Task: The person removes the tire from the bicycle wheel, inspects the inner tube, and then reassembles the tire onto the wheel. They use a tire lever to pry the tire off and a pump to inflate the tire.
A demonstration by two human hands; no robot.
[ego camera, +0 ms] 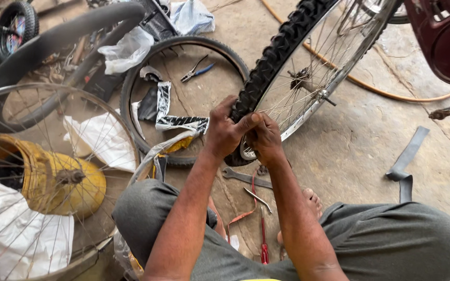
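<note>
1. The person squats on a concrete floor [360, 151] with a spoked wheel [308, 83] stood on edge in front of the knees; its knobby tyre [274, 54] runs up and away from the hands to the top of the frame.
2. The left hand [225, 132] is clamped on the tyre at the lowest part of the wheel, thumb laid across the tread, fingers wrapped round the far side.
3. The right hand [264, 138] presses against the left at the same spot, fingers closed over the tyre edge where it meets the rim [300, 122] — whether they pinch the bead or only push on it cannot be told.
4. Judging from this, the tyre already sits round the rim along the whole stretch in view; only the short section under the hands looks unsettled, so the seating seems nearly done. The part behind the hands is hidden.
5. No tool is in either hand. A spanner [246, 178], a metal lever [258, 200] and a red-handled screwdriver [263, 237] lie on the floor between the feet — all untouched.
6. Further off lie a loose tyre [131, 88] with pliers [196, 71] inside its ring, a bare spoked rim [53, 89] over a yellow drum [82, 187], and a grey rubber strip [407, 156] to the right.
</note>
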